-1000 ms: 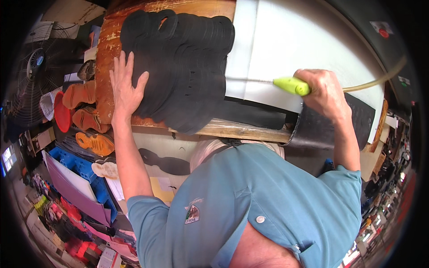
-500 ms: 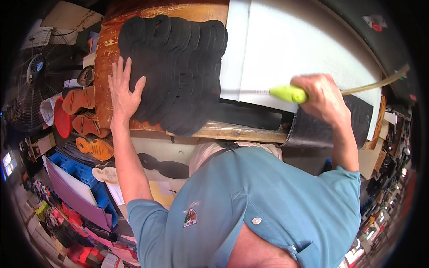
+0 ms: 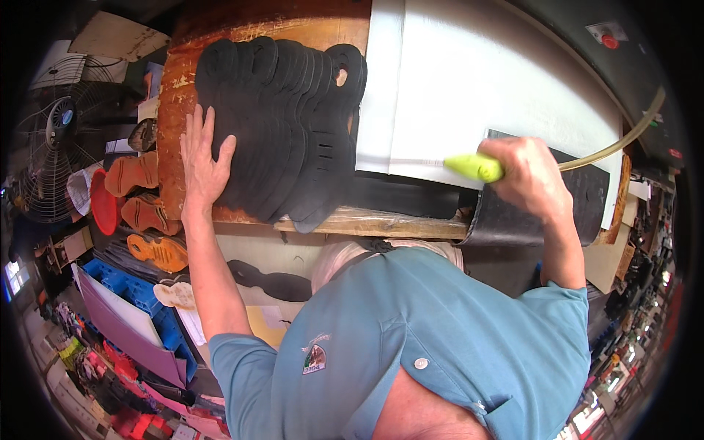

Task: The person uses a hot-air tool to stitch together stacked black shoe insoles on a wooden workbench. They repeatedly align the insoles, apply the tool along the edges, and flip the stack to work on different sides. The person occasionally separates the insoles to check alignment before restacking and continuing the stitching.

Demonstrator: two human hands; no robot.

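Note:
Fanned-out black sole-shaped sheets (image 3: 271, 139) lie overlapping on the wooden table. My left hand (image 3: 204, 161) rests flat along their left edge, fingers stretched out and thumb apart. My right hand (image 3: 529, 176) is wrapped round a yellow-green air blow gun (image 3: 473, 167). Its thin nozzle points left toward the sheets and stays apart from them. A clear yellowish hose (image 3: 623, 139) runs from behind that hand to the upper right. The rightmost sheet shows small slots, and one far end has a hole through it.
A white board (image 3: 506, 81) covers the table's right part. A curled black sheet (image 3: 543, 213) hangs over the front edge under my right arm. To the left stand a fan (image 3: 62, 117), orange sole pieces (image 3: 139, 213), a red dish (image 3: 104, 202) and a blue crate (image 3: 110, 282).
The black sole sheets have shifted and spread, showing more of the slotted one at the right. Behind my right hand, the curled black sheet's far edge has lifted. My left hand stays on the stack.

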